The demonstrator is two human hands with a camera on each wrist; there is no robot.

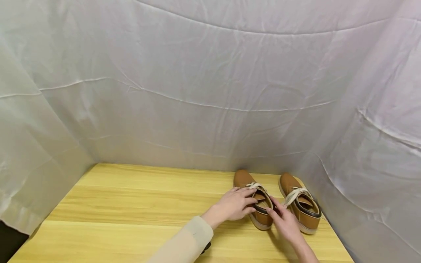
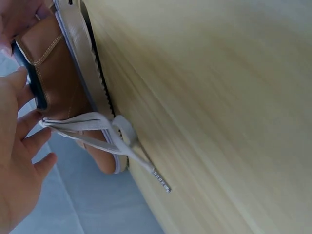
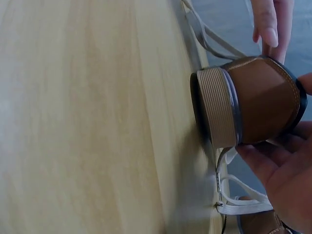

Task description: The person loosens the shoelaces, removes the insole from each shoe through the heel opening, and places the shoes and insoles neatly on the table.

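The shoe (image 3: 263,100) is being held between two hands at the right side of the table (image 1: 131,204). Its toe is being pointed at the grey cloth (image 1: 181,120), and its heel is being turned toward the person. (Whether the heel is touching the wood cannot be told.)

By the left hand (image 1: 230,204), the left side of the shoe is being touched. Its fingers are being held apart and nearly straight, with the tips being set at the dark rim and close to the white laces (image 1: 253,185). One end of the laces is being left to hang loose along the shoe's side, as is being shown in the left wrist view.

By the right hand (image 1: 287,223), the back right part of the shoe is being gripped. The dark rim is being pinched there, with the thumb being put at the back and the bent fingers being set along the right side.

So the heel is being kept nearest to the right hand, and the laces nearest to the left one. Just to the right, the other shoe (image 1: 307,224) is being left standing on the table, close beside the right hand. The left arm is being covered by a pale sleeve (image 1: 184,241).
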